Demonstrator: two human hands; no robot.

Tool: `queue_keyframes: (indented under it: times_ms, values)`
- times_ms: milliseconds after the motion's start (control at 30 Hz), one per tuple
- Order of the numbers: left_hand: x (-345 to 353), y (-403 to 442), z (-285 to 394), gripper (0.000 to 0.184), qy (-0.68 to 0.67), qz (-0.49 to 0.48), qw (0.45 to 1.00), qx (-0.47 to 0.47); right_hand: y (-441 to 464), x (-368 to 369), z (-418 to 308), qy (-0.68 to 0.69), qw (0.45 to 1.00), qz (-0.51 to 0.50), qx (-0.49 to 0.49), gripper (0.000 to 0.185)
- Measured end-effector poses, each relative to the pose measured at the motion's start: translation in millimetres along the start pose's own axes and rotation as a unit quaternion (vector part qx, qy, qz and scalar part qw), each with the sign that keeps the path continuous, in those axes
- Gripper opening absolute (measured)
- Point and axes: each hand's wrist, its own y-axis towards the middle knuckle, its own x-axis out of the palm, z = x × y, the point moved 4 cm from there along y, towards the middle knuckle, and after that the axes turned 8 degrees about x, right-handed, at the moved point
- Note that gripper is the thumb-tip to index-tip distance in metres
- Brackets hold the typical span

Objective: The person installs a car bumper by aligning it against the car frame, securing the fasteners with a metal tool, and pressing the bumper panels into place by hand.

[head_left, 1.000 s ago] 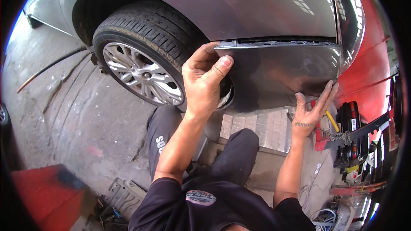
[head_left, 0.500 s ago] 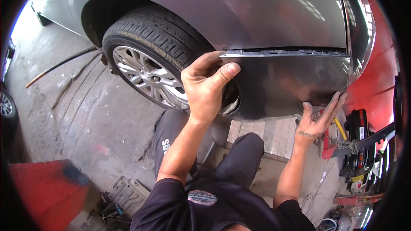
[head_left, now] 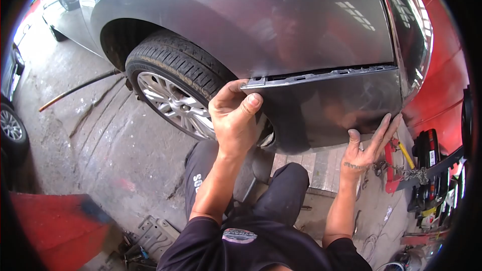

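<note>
A dark grey bumper point(head_left: 326, 105) sits below the car's grey fender point(head_left: 301, 25), with a narrow gap along its upper edge. My left hand point(head_left: 235, 115) pinches the bumper's upper corner beside the wheel, thumb on the outer face and fingers behind. Along that edge runs a ridged lip point(head_left: 301, 78) with small slots. Lower down on the right, my right hand point(head_left: 365, 148) rests against the bumper's outer side, its fingers stretched out and thumb apart. The wheel point(head_left: 175, 98), with silver spokes, stands just left of my left hand.
A lamp point(head_left: 411, 35) adjoins the fender at upper right. Red-and-black parts and a chain point(head_left: 411, 173) lie at right. A long bar point(head_left: 75, 90) lies on the concrete floor. At lower left are a red panel point(head_left: 55, 226) and a metal bracket point(head_left: 155, 233).
The bumper's corner in my left hand has shifted down and left, away from the fender, and the gap there is wider. My right hand stays on the bumper. The view has shifted slightly.
</note>
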Motion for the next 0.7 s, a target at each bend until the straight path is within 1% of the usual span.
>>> queue_keyframes:
  times_ms: [200, 300, 400, 467, 533, 600, 700]
  values:
    - [-0.5, -2.3, -1.5, 0.028, 0.032, 0.032, 0.999, 0.009, -1.5, 7.2, -1.1, 0.006, 1.000, 0.025, 0.009, 0.081]
    - [-0.6, -2.7, -2.8, 0.028, 0.035, 0.034, 0.999, 0.012, -0.2, 6.1, -0.1, -0.004, 1.000, 0.021, -0.001, 0.082]
    - [0.3, -2.5, -6.0, 0.022, 0.029, 0.039, 0.999, 0.002, -1.8, 7.1, 1.0, 0.006, 1.000, 0.020, 0.003, 0.081]
    - [2.6, -2.0, -9.2, 0.020, 0.031, 0.041, 0.999, 0.000, -2.2, 6.6, 1.4, 0.018, 1.000, 0.016, -0.002, 0.077]
    - [2.2, -2.2, -14.3, 0.019, 0.042, 0.041, 0.998, 0.001, -3.3, 7.8, 0.3, 0.026, 1.000, 0.016, 0.003, 0.076]
    - [3.0, -3.6, -13.0, 0.018, 0.064, 0.015, 0.998, -0.010, -2.2, 7.4, -0.8, 0.024, 0.999, 0.018, 0.012, 0.078]
    - [4.6, -5.1, -8.6, 0.018, 0.085, 0.002, 0.996, -0.016, -2.4, 4.8, -2.8, 0.045, 0.998, 0.006, 0.033, 0.077]
